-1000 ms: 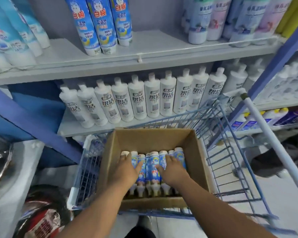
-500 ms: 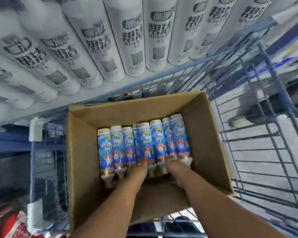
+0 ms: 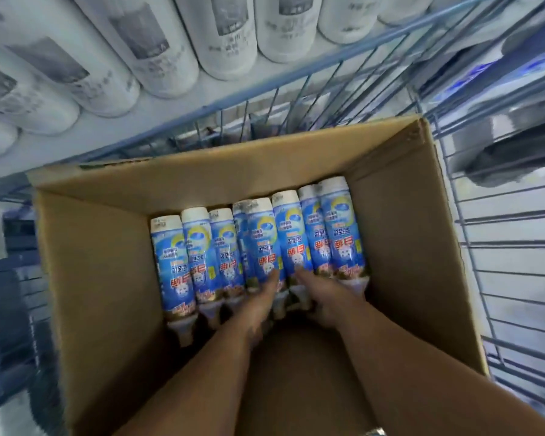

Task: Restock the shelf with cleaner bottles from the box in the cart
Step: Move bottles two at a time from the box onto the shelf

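Note:
Several blue-labelled cleaner bottles lie side by side in an open cardboard box, white bases away from me and necks toward me. The box sits in a blue wire cart. Both my hands are deep in the box at the neck ends of the middle bottles. My left hand curls around one neck with its thumb lying on the label. My right hand wraps the neck of the bottle beside it. Their fingertips are hidden under the bottles.
Just beyond the cart's far rim, a row of white bottles stands on the pale shelf. The box's near half shows bare cardboard floor. Grey floor shows through the cart wires at right.
My head has dropped closer over the box, so the upper shelf has left the view. Both hands slid from the bottle bodies back to the necks and closed there.

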A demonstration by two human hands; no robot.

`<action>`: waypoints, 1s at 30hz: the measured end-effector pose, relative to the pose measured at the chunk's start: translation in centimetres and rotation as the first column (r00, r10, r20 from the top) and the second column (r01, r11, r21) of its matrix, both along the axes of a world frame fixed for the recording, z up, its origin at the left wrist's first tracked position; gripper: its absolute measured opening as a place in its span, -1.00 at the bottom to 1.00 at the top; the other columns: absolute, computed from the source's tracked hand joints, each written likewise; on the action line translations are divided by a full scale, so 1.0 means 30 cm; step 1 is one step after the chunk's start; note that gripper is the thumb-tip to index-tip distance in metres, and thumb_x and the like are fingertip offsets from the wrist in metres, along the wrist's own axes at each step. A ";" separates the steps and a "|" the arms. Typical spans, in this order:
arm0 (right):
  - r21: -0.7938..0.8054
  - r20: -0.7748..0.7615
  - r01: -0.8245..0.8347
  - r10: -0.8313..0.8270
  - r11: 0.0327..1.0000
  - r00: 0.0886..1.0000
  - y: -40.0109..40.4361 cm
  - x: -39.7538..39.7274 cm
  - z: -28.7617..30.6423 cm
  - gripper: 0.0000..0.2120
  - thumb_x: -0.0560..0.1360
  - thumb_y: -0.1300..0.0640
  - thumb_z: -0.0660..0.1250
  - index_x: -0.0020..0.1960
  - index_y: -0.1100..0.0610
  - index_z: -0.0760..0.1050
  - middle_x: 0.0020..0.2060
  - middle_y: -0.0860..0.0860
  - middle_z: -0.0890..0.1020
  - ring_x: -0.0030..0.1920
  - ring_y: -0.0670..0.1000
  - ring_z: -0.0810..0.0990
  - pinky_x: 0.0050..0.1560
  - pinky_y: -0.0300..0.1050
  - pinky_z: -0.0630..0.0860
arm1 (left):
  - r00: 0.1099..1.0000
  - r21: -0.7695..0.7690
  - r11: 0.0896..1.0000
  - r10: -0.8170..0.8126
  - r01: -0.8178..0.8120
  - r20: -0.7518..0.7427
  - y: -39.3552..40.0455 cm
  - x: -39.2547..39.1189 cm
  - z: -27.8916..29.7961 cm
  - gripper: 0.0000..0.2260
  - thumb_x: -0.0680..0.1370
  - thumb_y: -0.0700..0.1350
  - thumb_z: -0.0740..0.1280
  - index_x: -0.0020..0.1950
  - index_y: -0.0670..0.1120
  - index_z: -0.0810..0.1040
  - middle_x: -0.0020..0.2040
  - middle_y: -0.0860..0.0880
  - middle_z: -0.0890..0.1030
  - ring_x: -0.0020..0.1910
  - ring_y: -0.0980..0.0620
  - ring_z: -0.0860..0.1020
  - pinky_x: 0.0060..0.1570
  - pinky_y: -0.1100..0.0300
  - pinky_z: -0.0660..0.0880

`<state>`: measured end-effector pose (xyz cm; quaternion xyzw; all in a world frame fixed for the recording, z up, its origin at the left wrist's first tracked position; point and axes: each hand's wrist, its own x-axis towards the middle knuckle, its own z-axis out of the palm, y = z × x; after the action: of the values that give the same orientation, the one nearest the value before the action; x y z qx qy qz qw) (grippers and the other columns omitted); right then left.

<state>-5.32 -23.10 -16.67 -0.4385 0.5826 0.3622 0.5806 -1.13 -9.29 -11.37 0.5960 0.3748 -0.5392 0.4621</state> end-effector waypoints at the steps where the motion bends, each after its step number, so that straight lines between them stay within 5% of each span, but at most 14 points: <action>1: 0.030 -0.010 0.024 -0.024 0.999 1.000 0.001 0.011 0.033 -0.06 0.09 -0.44 0.54 0.35 -0.03 0.45 0.14 0.03 0.68 0.16 0.14 0.62 0.26 0.20 0.49 | 0.999 0.007 0.999 -0.035 0.035 0.008 0.004 -0.003 0.001 -0.30 0.47 0.41 0.24 0.49 0.04 0.34 0.35 0.01 0.49 0.35 -0.07 0.43 0.23 0.03 0.35; 3: 0.038 -0.023 0.020 -0.019 0.999 1.000 0.011 0.060 0.171 -0.37 0.35 -0.26 0.51 0.31 -0.01 0.47 0.18 0.02 0.64 0.20 0.12 0.58 0.25 0.18 0.50 | 0.990 0.069 0.991 -0.119 0.114 0.073 0.007 0.012 0.035 -0.23 0.42 0.48 0.19 0.50 0.05 0.34 0.44 -0.03 0.43 0.39 -0.11 0.41 0.30 -0.04 0.33; 8: 0.088 0.044 -0.042 0.039 0.995 0.998 0.018 0.080 0.302 -0.50 0.47 -0.19 0.45 0.33 -0.03 0.46 0.18 -0.04 0.62 0.18 0.07 0.57 -0.04 -0.03 0.54 | 0.968 0.118 0.983 -0.162 0.141 0.192 0.047 0.056 0.131 -0.33 0.42 0.43 0.29 0.43 0.11 0.40 0.33 -0.01 0.53 0.25 -0.11 0.51 0.23 -0.12 0.50; 11: 0.085 0.089 -0.028 0.020 0.996 0.996 0.032 0.091 0.360 -0.45 0.42 -0.23 0.47 0.31 -0.01 0.49 0.15 -0.02 0.66 0.14 0.08 0.62 -0.09 -0.04 0.56 | 0.976 0.080 0.995 -0.071 0.056 0.204 0.056 0.067 0.207 -0.49 0.49 0.28 0.35 0.36 0.07 0.47 0.22 -0.02 0.58 0.10 -0.06 0.57 -0.05 0.04 0.61; 15: 0.002 0.136 0.059 -0.058 0.998 0.989 0.048 0.100 0.445 -0.43 0.39 -0.22 0.50 0.26 0.08 0.51 0.09 0.02 0.68 0.06 0.08 0.67 0.00 0.03 0.66 | 0.978 0.129 0.992 -0.010 -0.017 0.210 0.043 0.069 0.311 -0.28 0.26 0.45 0.38 0.21 -0.03 0.59 0.11 -0.05 0.65 0.09 -0.12 0.62 0.18 -0.08 0.56; 18: -0.018 0.161 0.074 -0.070 0.997 0.984 0.059 0.088 0.539 -0.42 0.36 -0.19 0.52 0.26 0.08 0.50 0.08 0.05 0.68 0.05 0.09 0.67 -0.14 -0.03 0.64 | 0.975 0.122 0.988 0.063 -0.090 0.215 0.047 0.051 0.392 -0.33 0.30 0.41 0.40 0.18 -0.07 0.61 0.06 -0.09 0.67 0.06 -0.14 0.65 0.16 -0.08 0.58; 23: -0.008 0.265 0.069 -0.065 0.998 0.962 0.060 0.027 0.711 -0.60 0.38 -0.10 0.54 0.09 0.10 0.59 -0.03 0.08 0.73 0.05 0.14 0.70 0.10 0.12 0.63 | 0.946 0.136 0.984 0.067 -0.115 0.318 0.077 -0.019 0.512 -0.10 0.11 0.55 0.33 0.20 -0.07 0.61 0.08 -0.10 0.68 0.07 -0.14 0.65 0.16 -0.07 0.58; 30: 0.002 0.458 -0.014 0.012 1.000 0.889 0.075 -0.038 0.968 -0.50 0.39 -0.17 0.50 0.15 0.17 0.61 -0.14 0.13 0.70 -0.28 0.08 0.62 -0.26 -0.10 0.59 | 0.828 0.137 0.981 0.038 -0.137 0.560 0.097 -0.129 0.828 -0.24 0.22 0.51 0.31 0.06 -0.11 0.66 -0.06 -0.13 0.70 -0.10 -0.14 0.68 -0.06 0.00 0.63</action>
<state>-6.47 -20.86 12.38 -0.5140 0.4255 0.2539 0.7002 -4.99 -6.39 13.48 0.7462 0.2964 -0.2874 0.5223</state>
